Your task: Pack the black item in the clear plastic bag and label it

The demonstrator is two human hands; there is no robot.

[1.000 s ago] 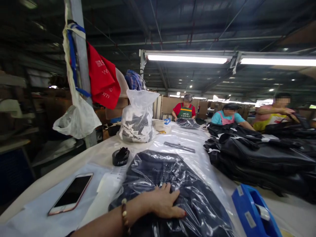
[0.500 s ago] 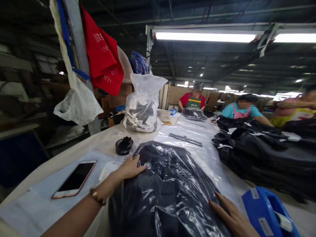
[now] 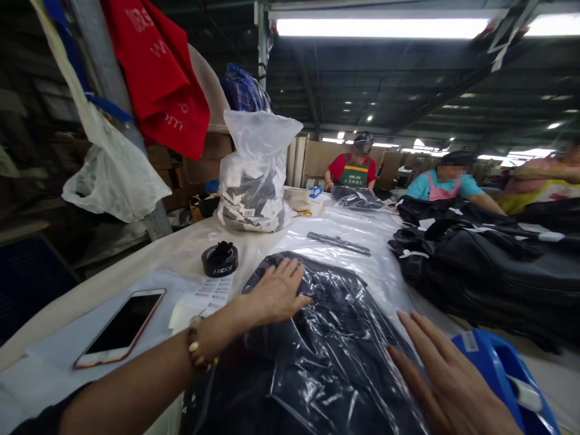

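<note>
A black bag in clear, shiny plastic wrapping (image 3: 330, 350) lies on the table in front of me. Flat on its upper left part rests my left hand (image 3: 277, 294), fingers spread, a beaded bracelet at the wrist. My right hand (image 3: 446, 368) is at the wrapping's right edge, its fingers extended and holding nothing. Beyond the bag, a dark strip (image 3: 339, 243) lies on clear plastic sheets (image 3: 385, 266). A roll of black tape (image 3: 220, 261) stands left of the bag, near printed label sheets (image 3: 212, 294).
A phone (image 3: 120, 328) lies at the left. Further back stands a clear sack of labels (image 3: 254, 187). At right are a blue tape dispenser (image 3: 502, 368) and piled black bags (image 3: 493, 272). People work behind the table, and a red cloth (image 3: 158, 72) hangs at upper left.
My left hand has moved right and up, further onto the wrapped bag. My right hand has come up slightly, its fingers more extended. The camera view has shifted.
</note>
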